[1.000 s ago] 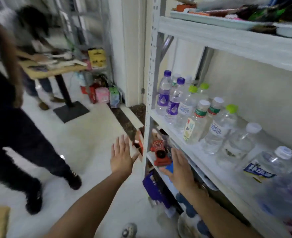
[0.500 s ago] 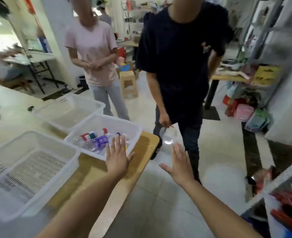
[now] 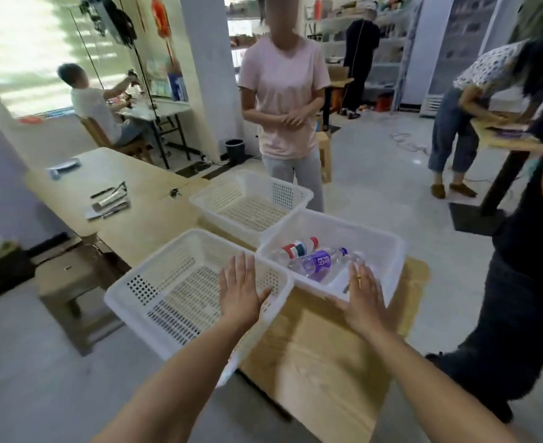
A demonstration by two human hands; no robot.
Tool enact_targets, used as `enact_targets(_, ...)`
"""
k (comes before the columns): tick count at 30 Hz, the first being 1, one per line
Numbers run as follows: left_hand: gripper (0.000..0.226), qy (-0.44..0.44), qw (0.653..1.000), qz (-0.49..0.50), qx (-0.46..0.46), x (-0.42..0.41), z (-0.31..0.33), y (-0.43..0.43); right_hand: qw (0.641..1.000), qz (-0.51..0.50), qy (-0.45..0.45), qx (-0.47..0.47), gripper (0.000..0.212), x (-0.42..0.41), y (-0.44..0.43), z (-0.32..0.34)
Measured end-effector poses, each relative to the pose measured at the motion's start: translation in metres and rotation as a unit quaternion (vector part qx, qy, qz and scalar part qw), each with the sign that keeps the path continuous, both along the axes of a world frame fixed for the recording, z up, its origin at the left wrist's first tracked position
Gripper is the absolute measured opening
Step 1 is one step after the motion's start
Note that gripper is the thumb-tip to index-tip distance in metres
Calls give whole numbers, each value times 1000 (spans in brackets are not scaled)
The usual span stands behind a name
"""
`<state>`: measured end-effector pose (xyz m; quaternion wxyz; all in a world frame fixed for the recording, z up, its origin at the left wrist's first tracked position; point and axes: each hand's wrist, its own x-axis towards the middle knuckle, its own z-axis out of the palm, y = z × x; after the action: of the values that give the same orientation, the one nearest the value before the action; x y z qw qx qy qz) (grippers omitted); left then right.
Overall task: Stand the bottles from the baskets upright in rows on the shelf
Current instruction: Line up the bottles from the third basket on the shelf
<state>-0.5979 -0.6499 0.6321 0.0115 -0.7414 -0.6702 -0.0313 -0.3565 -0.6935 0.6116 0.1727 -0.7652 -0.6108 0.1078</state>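
Ref. landmark = bottle basket (image 3: 388, 247): white, perforated, sits on counter (image 3: 311, 346).

Contents: purple-label bottle (image 3: 319, 262) on its side, cap toward basket's far-right wall. Red/green-label bottle (image 3: 297, 247) lies flat just behind it; touching or not, can't tell. A clear bottle lies alongside, partly hidden by R hand. All lie flat because they are loose in there; none upright.

L hand (image 3: 239, 290): just left of bottle basket, above near empty basket (image 3: 155, 282). Fingers (image 3: 241, 266) straight, slightly spread, nothing held.

R hand (image 3: 361, 297): over bottle basket's near rim. Fingers (image 3: 358, 276) straight, close together, nothing held.

Both palms down, arms extended. Judged: approach for a pick, both hands free so two bottles can go per trip.

Far empty basket (image 3: 251, 199) sits behind-left of bottle basket. Two baskets bare, so probably only these few bottles left. Shelf not in view.

Next (est.): R hand drops in and wraps the purple bottle's body. It is smooth and round, so may roll. Bystander (image 3: 526, 282) in dark clothes stands close on bottle basket's right, poss. obstruction.
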Motion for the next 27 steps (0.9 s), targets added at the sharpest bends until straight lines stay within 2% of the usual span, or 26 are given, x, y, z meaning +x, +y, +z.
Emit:
enact_targets(6,79,-14,998,-60,-23,-15,-7,35,998,-50,20,-15,93,-23,16,-3)
enact_targets(13,77,-8,994,-105,-35,11,-16,88,993,-112,18,-39,90,-5,54,-12)
enact_targets(19,76,11,994,-107,-34,37,-15,154,984,-135,104,-47,91,8,111,-21)
enact_targets(23,65,21,992,-106,-61,56,-22,183,965,-167,185,-86,86,8,147,-33)
enact_targets(27,47,38,989,-109,-90,74,-40,195,917,-190,297,-187,53,1,175,-47)
